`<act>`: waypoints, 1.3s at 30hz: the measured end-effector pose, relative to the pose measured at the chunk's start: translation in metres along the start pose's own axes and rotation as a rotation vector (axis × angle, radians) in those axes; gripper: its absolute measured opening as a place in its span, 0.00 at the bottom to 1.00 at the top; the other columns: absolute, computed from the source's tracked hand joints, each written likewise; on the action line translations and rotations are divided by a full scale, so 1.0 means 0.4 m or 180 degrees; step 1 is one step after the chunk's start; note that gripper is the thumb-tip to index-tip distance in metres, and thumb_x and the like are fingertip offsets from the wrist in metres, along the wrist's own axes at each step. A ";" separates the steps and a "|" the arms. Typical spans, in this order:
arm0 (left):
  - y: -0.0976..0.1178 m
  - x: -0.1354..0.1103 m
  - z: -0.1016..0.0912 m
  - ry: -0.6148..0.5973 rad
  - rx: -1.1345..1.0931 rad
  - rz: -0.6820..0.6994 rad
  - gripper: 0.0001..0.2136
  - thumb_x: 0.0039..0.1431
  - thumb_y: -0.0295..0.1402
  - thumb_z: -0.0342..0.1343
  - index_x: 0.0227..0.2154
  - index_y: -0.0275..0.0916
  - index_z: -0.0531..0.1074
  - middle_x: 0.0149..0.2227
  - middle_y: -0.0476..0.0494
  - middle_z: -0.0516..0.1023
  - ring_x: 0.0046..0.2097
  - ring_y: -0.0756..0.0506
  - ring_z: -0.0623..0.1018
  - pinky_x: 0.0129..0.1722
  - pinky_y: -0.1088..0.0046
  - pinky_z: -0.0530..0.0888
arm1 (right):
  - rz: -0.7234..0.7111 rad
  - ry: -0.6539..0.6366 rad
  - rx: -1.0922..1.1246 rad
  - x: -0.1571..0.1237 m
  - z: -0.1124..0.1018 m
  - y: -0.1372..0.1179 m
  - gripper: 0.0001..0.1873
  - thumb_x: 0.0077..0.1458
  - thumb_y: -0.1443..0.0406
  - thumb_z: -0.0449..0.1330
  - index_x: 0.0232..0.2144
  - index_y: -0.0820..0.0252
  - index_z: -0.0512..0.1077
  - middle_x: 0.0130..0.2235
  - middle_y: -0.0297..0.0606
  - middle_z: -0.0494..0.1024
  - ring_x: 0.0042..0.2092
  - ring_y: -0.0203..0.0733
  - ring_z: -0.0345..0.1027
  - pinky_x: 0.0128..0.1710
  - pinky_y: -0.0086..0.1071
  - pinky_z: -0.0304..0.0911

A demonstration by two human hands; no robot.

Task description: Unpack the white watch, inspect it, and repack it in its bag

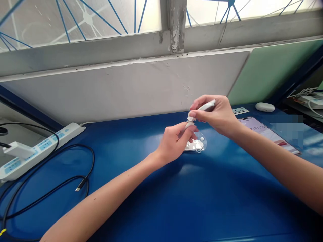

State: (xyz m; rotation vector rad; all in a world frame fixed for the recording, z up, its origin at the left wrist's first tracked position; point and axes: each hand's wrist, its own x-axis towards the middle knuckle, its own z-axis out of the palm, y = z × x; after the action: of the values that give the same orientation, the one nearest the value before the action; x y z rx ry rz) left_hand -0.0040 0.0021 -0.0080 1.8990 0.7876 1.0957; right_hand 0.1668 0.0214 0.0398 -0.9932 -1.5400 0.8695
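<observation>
While the right hand (220,115) grasps a white tool (206,106) and the left hand (173,142) pinches a white piece (189,125) just below, near the tabletop (161,198)'s far edge, work seems midway, neither set down

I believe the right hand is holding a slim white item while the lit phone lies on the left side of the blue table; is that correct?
Not quite: the head view shows the lit phone on the right side of the blue table, not the left. The right hand is indeed holding a slim white item.
</observation>
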 end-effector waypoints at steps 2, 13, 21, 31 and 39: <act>0.013 -0.003 0.001 -0.0293 -0.0696 -0.0356 0.17 0.69 0.43 0.50 0.34 0.36 0.75 0.28 0.45 0.80 0.28 0.49 0.79 0.30 0.74 0.74 | 0.0447 -0.0190 0.0459 0.016 0.011 0.006 0.16 0.43 0.56 0.74 0.31 0.56 0.76 0.22 0.29 0.72 0.23 0.33 0.66 0.22 0.29 0.64; 0.001 -0.012 0.024 -0.0838 -0.2660 -0.1583 0.17 0.66 0.45 0.56 0.40 0.33 0.74 0.32 0.40 0.81 0.30 0.45 0.82 0.32 0.68 0.79 | 0.1416 -0.0849 0.1778 0.009 0.067 0.069 0.14 0.57 0.52 0.63 0.37 0.54 0.79 0.45 0.39 0.82 0.46 0.44 0.76 0.44 0.35 0.73; -0.004 -0.018 0.033 -0.0898 -0.3010 -0.1772 0.12 0.64 0.37 0.58 0.41 0.33 0.76 0.37 0.37 0.82 0.39 0.41 0.83 0.43 0.61 0.78 | 0.1575 -0.1409 0.1933 0.007 0.054 0.072 0.18 0.64 0.52 0.55 0.47 0.54 0.76 0.49 0.42 0.82 0.51 0.48 0.77 0.52 0.42 0.72; -0.004 -0.017 0.034 -0.0263 -0.2689 -0.1419 0.13 0.65 0.40 0.59 0.41 0.32 0.76 0.37 0.38 0.81 0.40 0.42 0.82 0.47 0.61 0.77 | 0.1559 -0.0836 0.1809 0.006 0.066 0.049 0.12 0.61 0.59 0.62 0.43 0.57 0.78 0.47 0.42 0.83 0.50 0.45 0.77 0.52 0.38 0.74; 0.002 -0.007 0.004 -0.0801 -0.3113 -0.1770 0.12 0.66 0.37 0.57 0.42 0.32 0.76 0.40 0.34 0.82 0.41 0.39 0.83 0.47 0.58 0.77 | 0.1424 -0.0705 0.1812 0.000 0.071 0.064 0.12 0.61 0.59 0.62 0.45 0.55 0.77 0.47 0.40 0.83 0.45 0.41 0.78 0.43 0.33 0.76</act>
State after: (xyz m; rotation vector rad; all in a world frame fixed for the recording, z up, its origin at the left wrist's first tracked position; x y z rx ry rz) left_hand -0.0038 -0.0010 -0.0087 0.8812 0.4471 0.6646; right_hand 0.1426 0.0306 0.0116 -0.8404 -1.1440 1.6699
